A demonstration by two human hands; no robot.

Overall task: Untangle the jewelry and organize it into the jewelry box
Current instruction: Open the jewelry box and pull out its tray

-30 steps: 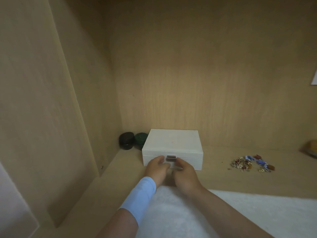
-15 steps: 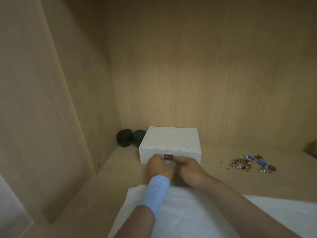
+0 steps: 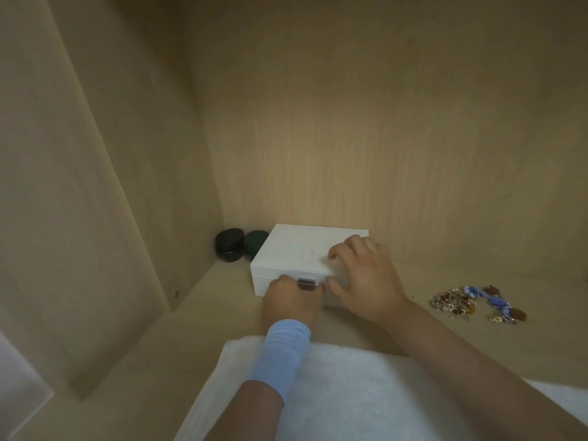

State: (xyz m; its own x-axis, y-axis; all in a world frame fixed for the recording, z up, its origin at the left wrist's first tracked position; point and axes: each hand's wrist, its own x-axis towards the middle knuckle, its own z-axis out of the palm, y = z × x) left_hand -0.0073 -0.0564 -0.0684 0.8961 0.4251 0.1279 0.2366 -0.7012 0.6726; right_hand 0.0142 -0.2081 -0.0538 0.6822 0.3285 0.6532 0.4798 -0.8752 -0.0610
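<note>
A closed white jewelry box [image 3: 296, 249] stands on the wooden shelf, with a small metal clasp [image 3: 307, 284] at the middle of its front. My left hand [image 3: 291, 302] is at the front of the box with its fingers curled at the clasp. My right hand [image 3: 366, 278] lies over the box's right front corner, fingers bent on the lid and thumb against the front. A tangled heap of jewelry [image 3: 474, 303], gold with blue and red-brown pieces, lies on the shelf to the right of the box.
A black case [image 3: 228, 245] and a dark green case [image 3: 254, 242] sit in the back left corner beside the box. A white fluffy cloth [image 3: 350, 393] covers the shelf near me. Wooden walls close in at the left and back.
My right hand has left the clasp and moved up onto the right of the lid. My left hand has stayed at the clasp. The view has tilted down and closer.
</note>
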